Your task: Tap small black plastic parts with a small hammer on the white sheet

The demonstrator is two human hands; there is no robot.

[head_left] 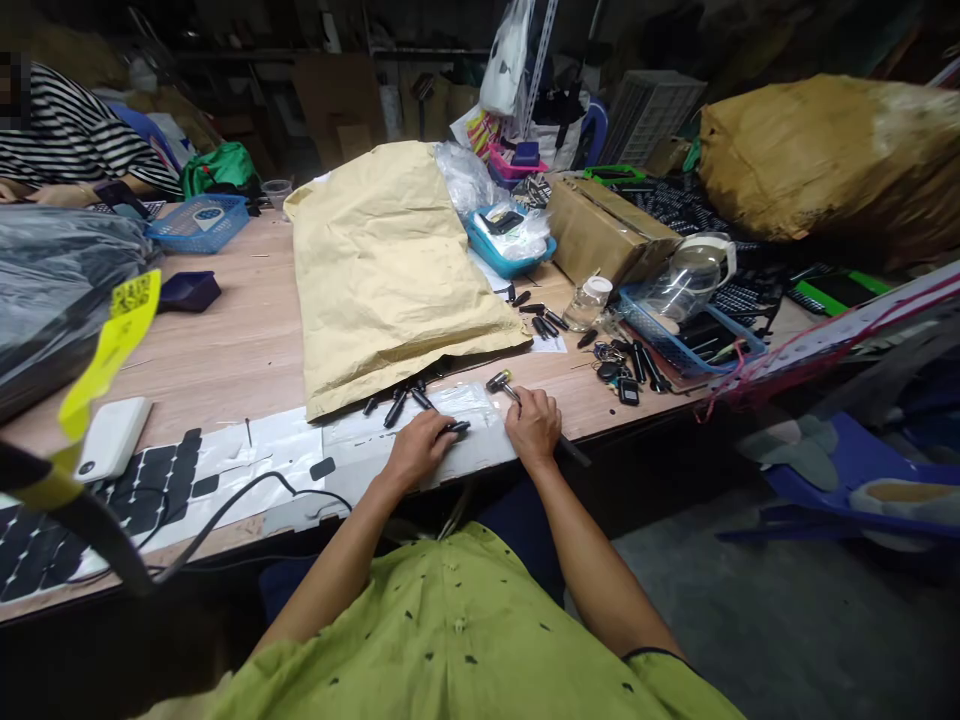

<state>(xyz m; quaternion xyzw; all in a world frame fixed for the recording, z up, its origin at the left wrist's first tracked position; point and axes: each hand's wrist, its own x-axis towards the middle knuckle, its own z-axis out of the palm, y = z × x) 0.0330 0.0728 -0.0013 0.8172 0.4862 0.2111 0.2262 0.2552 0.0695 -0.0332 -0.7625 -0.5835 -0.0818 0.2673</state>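
Observation:
My left hand is closed on a small black cylindrical piece, whose tip sticks out past the fingers on the right. Below it lies a pale sheet along the table's front edge. My right hand grips a small hammer. The hammer's head, with a yellowish face, points away to the upper left, and its dark handle shows behind the hand. Just beyond my left hand, several similar black pieces lie by the edge of a large padded paper bag.
Right of the bag are a glass jar, loose black pieces, a key bunch, a blue basket and a cardboard box. A white phone-like device and black adhesive pads lie left. A co-worker's striped sleeve shows far left.

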